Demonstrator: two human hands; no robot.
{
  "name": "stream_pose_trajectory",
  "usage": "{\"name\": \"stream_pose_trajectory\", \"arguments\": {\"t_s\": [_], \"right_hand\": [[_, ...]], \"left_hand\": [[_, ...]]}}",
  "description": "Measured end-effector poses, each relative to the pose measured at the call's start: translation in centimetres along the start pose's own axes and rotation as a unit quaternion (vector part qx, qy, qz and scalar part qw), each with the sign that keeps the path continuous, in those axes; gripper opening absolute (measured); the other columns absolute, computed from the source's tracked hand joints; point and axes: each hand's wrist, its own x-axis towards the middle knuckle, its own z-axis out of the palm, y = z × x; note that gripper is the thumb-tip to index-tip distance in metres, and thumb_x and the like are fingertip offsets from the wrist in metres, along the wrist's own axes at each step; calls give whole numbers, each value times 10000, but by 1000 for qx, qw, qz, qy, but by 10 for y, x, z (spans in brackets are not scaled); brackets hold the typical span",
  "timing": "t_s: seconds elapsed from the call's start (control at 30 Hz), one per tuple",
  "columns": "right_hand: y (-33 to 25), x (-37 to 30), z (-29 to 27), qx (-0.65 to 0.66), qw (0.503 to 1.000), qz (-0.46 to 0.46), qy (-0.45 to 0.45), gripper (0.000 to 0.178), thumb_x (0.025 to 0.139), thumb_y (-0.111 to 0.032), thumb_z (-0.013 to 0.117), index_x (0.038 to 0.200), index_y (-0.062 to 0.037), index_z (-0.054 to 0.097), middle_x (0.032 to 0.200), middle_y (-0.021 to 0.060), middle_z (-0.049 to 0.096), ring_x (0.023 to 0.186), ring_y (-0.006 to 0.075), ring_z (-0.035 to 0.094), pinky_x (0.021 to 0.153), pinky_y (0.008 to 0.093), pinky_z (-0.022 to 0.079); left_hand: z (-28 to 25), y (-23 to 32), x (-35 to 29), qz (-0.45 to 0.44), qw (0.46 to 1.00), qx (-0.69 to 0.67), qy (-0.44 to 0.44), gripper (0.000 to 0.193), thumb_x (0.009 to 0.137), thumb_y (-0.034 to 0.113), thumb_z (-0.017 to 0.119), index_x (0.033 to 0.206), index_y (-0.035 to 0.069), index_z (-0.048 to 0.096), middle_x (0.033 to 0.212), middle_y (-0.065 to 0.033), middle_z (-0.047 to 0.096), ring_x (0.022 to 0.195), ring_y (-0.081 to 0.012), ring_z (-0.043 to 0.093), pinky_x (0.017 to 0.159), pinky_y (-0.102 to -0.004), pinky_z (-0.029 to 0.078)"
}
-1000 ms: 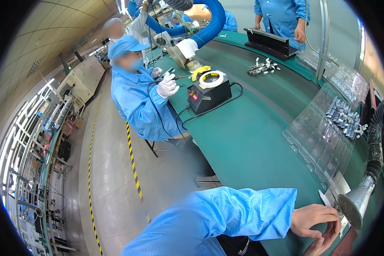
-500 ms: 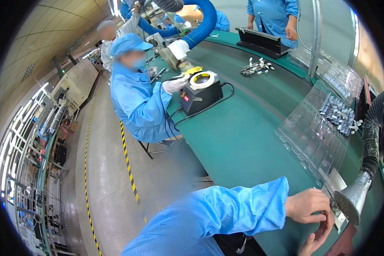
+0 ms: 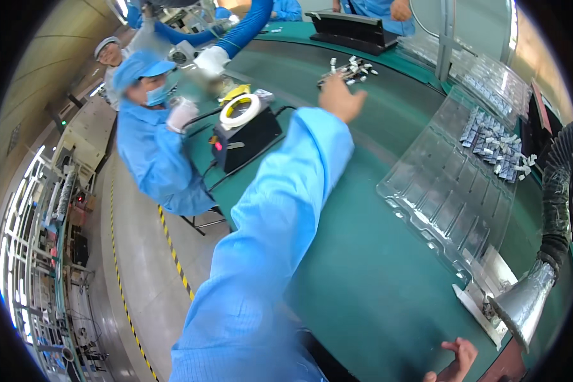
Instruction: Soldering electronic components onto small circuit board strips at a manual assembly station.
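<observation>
My left arm stretches far forward across the table. At its end my left hand (image 3: 342, 99) is at the near edge of a pile of small white-tipped parts (image 3: 356, 69). Its thumb sticks out to the right, apart from the fingers; whether the fingertips touch a part is hidden. Low at the right edge of the work area, my right hand (image 3: 458, 361) is only partly in view, thumb and curled fingers apart with nothing seen between them. Nearest to it is a white tray-like holder (image 3: 477, 315) under the metallic funnel (image 3: 522, 302) of an air duct.
Right of my left arm lies a clear plastic tray (image 3: 452, 184), with several small parts (image 3: 496, 143) heaped at its far side. A co-worker (image 3: 159, 140) sits at the left beside a black box with a white ring (image 3: 242, 111). A black stand (image 3: 350, 32) is at the back.
My left hand has left the white holder by the funnel and swung forward and left to the pile. My right hand has drawn toward the lower edge. The view has shifted.
</observation>
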Motion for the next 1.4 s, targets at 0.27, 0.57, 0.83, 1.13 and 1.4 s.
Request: {"name": "stream_pose_trajectory", "arguments": {"t_s": [0.27,0.57,0.83,1.13,1.4], "right_hand": [[25,-14,-6,-30,995,91,36,457,984,-298,573,1318,7,509,1021,196,644,806,342,668,814,421,533],[33,-10,-9,45,979,198,21,476,923,-281,689,1273,14,557,1145,197,596,849,331,639,734,404,546],[9,7,3,-11,993,101,53,473,883,-123,705,1287,13,501,1133,218,590,884,270,610,791,381,507],[12,4,-19,-25,991,106,82,411,792,-25,709,1184,-2,587,936,130,630,841,200,614,795,323,493],[16,-15,-21,431,851,276,120,452,1028,-334,501,1357,-25,472,1202,87,606,1093,161,572,911,314,482]], "left_hand": [[96,-83,73,-108,935,296,-162,1245,575,699,803,1468,12,273,1448,-217,404,1396,-354,332,1094,-489,351],[131,-71,95,-9,943,249,-220,760,745,657,681,1201,54,604,1159,-174,666,1105,-336,624,922,-440,505],[65,-54,92,-186,926,-32,-327,461,838,465,694,992,31,678,824,-96,703,791,-214,681,698,-351,541],[-134,54,-66,-63,834,-370,-404,451,919,324,598,1204,-26,583,1028,-71,680,927,-135,637,782,-270,487],[-216,183,-294,-86,795,-347,-491,692,763,282,808,1307,-22,508,1161,-111,627,1028,-203,616,874,-335,496]]}}
